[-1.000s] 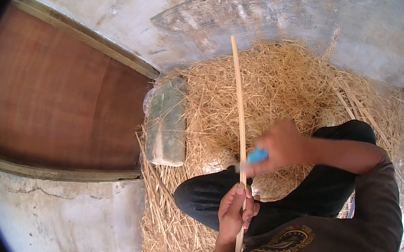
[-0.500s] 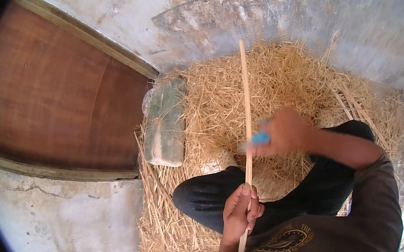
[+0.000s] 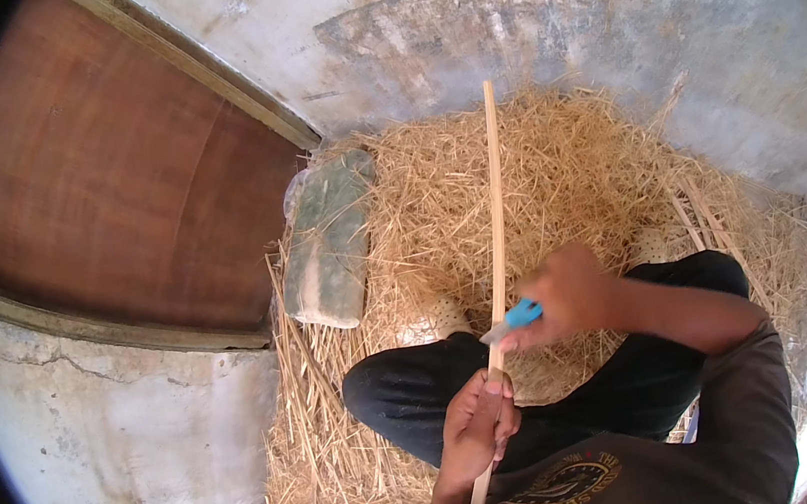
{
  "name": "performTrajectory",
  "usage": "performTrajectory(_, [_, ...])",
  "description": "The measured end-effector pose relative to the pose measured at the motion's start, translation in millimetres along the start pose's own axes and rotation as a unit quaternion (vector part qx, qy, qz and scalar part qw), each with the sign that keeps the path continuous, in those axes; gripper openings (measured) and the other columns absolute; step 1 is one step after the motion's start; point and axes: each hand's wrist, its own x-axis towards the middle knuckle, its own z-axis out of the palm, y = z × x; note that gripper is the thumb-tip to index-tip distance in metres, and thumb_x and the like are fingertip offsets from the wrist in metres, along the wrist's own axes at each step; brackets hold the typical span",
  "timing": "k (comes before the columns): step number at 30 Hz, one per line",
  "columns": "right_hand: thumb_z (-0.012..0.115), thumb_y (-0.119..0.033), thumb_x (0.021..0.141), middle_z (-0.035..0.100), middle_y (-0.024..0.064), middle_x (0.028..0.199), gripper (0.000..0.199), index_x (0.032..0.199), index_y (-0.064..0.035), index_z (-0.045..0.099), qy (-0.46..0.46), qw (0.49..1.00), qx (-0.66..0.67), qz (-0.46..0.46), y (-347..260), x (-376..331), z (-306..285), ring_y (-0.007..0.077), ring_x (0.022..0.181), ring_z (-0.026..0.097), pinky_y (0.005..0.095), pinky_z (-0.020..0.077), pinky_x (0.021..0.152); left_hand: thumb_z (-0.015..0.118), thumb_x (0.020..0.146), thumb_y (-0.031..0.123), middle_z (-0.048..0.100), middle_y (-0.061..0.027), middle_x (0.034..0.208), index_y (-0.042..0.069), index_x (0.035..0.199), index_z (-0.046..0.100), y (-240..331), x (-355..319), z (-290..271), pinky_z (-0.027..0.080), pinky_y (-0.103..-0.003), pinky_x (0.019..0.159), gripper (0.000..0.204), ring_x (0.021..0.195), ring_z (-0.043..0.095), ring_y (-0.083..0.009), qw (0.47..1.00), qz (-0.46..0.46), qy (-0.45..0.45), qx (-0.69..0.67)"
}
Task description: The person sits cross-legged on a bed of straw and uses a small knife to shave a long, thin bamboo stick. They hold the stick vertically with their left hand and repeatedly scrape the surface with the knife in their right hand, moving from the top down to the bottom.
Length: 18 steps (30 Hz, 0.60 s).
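Observation:
A long, thin pale strip of wood or bamboo (image 3: 496,210) stands tilted in front of me, its far end pointing toward the wall. My left hand (image 3: 480,418) is wrapped round its lower part, close to my body. My right hand (image 3: 562,297), a little smeared by motion, grips a knife (image 3: 521,314) with a blue handle. The knife's short blade lies against the strip, just above my left hand. The strip's lower end runs down past my left wrist to the picture's bottom edge.
Pale shavings (image 3: 438,202) cover the floor around my crossed legs (image 3: 410,387). A greenish-grey oblong block (image 3: 330,246) lies at the left, by a brown door panel (image 3: 113,187) with a wooden frame. A stained plaster wall (image 3: 536,14) rises behind. Longer strips (image 3: 711,214) lie at the right.
My right hand and the knife have slid down the strip toward my left hand. The left hand keeps its hold in nearly the same place.

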Motion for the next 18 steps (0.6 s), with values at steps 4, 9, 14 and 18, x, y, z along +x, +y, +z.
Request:
performTrajectory(4, [0.059,-0.071,0.076,0.047,0.0058,0.041,0.065,0.049,-0.0121,0.053,0.022,0.989,-0.022,0.143,54.9,16.9,-0.9,0.0235,0.038,0.052,0.0354,0.0391,0.038,0.034,0.104,0.023,0.035,0.0009,0.050,0.005,0.093,0.045,-2.2,-3.1,3.2,0.028,-0.020,0.041,0.024,0.037,0.027,-0.0067,1.000,0.006,-0.021,-0.006])
performTrajectory(9, [0.063,-0.069,0.074,0.048,0.0065,0.042,0.062,0.050,-0.0119,0.054,-0.033,0.998,0.037,0.044,3.5,-1.9,3.8,0.0247,0.038,0.052,0.0367,0.0400,0.039,0.034,0.104,0.023,0.035,0.0008,0.050,0.005,0.093,0.045,-3.4,1.1,0.0,0.027,-0.020,0.038,0.024,0.038,0.028,-0.0066,1.000,0.009,0.003,-0.023])
performTrajectory(14, [0.067,-0.068,0.071,0.049,0.0073,0.043,0.059,0.055,-0.0116,0.062,-0.008,1.000,0.007,-0.019,-4.6,-3.6,1.7,0.0259,0.038,0.052,0.0370,0.0402,0.039,0.035,0.104,0.024,0.035,0.0010,0.051,0.005,0.093,0.045,1.5,3.6,1.8,0.025,-0.020,0.035,0.024,0.038,0.029,-0.0064,1.000,0.018,0.002,0.009])
performTrajectory(18, [0.064,-0.071,0.070,0.048,0.0069,0.042,0.062,0.053,-0.0119,0.061,0.065,0.989,-0.007,0.132,39.3,6.5,19.5,0.0244,0.037,0.052,0.0370,0.0396,0.038,0.036,0.104,0.024,0.036,0.0010,0.051,0.006,0.093,0.046,-0.9,-4.0,9.3,0.025,-0.020,0.035,0.023,0.038,0.029,-0.0061,0.999,0.007,-0.010,0.049])
